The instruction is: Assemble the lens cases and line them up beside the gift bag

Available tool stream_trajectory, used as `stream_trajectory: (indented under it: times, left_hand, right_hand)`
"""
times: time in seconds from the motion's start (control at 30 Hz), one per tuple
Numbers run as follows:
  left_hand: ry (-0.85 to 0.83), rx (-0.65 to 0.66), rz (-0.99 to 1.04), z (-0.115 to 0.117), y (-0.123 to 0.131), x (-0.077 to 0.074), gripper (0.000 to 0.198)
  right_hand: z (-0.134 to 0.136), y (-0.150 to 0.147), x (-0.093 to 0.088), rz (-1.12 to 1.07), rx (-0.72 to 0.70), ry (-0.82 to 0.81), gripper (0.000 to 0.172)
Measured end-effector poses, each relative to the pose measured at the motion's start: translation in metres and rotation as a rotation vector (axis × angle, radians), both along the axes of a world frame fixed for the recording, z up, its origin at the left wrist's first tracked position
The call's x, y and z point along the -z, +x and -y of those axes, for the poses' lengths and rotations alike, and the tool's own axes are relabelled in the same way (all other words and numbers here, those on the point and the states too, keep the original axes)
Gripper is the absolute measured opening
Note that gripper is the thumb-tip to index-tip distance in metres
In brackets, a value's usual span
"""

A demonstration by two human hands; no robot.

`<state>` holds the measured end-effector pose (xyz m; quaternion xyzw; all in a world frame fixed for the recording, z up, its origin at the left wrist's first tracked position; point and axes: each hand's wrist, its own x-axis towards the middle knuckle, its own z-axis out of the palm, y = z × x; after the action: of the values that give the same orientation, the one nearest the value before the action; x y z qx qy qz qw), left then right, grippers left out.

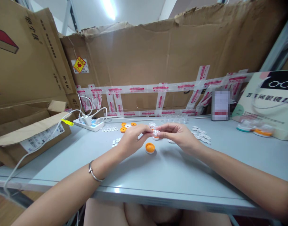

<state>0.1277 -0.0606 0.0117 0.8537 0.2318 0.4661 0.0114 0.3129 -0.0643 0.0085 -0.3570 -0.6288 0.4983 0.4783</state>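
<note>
Part (155, 133), small and white, just beyond the orange cup (150, 147), pinched by left hand (134, 138) and right hand (179, 135) together, each in a narrow grip; exact shape too small to tell. Left of the cup and farther back, orange discs (123, 129) and white caps (117, 141). Right of the cup, also farther back, white clips (201, 135) and, well apart, a phone (220, 103).

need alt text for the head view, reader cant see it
A left hand and right hand pinch a small white piece above a grey table. An orange round part rests nearer the table's front edge; taped cardboard stands behind.
</note>
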Motion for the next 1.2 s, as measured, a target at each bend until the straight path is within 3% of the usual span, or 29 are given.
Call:
stream_trajectory:
  times: [0.43, 0.77, 0.97, 1.2]
  left_hand:
    - [0.040, 0.033, -0.049, 0.000, -0.001, 0.001, 0.007]
    - [-0.047, 0.133, -0.138, 0.003, -0.010, -0.014, 0.005]
    - [-0.141, 0.087, -0.148, -0.002, -0.008, -0.007, 0.014]
    - [-0.163, 0.078, -0.118, -0.004, -0.007, -0.004, 0.011]
  right_hand:
    - [-0.001, 0.002, 0.002, -0.021, -0.093, 0.000, 0.025]
    - [0.009, -0.004, -0.001, -0.044, -0.068, 0.138, 0.034]
    - [0.007, -0.008, 0.003, -0.069, -0.083, 0.065, 0.046]
    - [0.004, -0.009, 0.006, -0.080, -0.064, -0.036, 0.044]
